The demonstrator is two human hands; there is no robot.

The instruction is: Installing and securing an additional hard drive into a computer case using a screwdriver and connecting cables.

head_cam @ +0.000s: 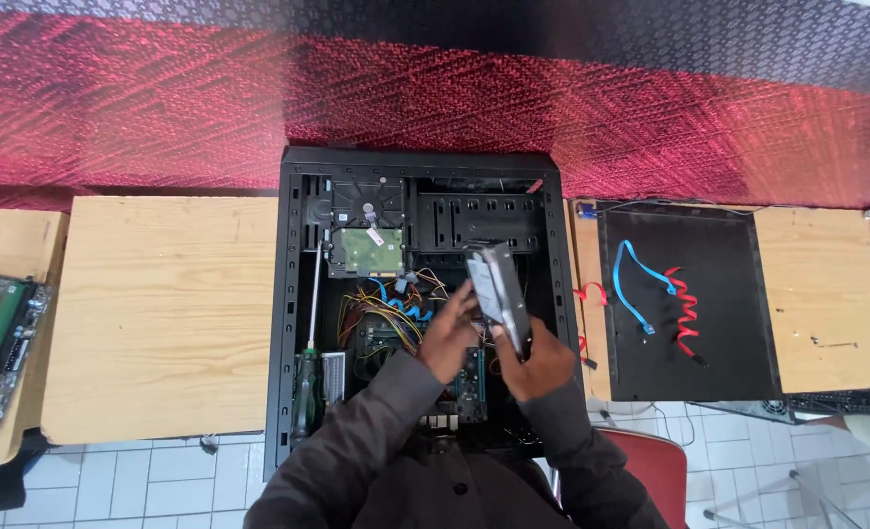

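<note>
Both hands clamped on hard drive (pixel 499 294): left hand (pixel 449 338) at its left edge, right hand (pixel 542 364) under lower end. Drive tilted above open computer case (pixel 288 294), probably clear of cable bundle (pixel 386 313).

The person wears a dark grey long-sleeved top; its 2 sleeves run down to the wrists, the cloth creased at the elbows and forearms. The left hand (pixel 447 338) and the right hand (pixel 542 364) are bare, with no gloves, rings or watch showing
</note>
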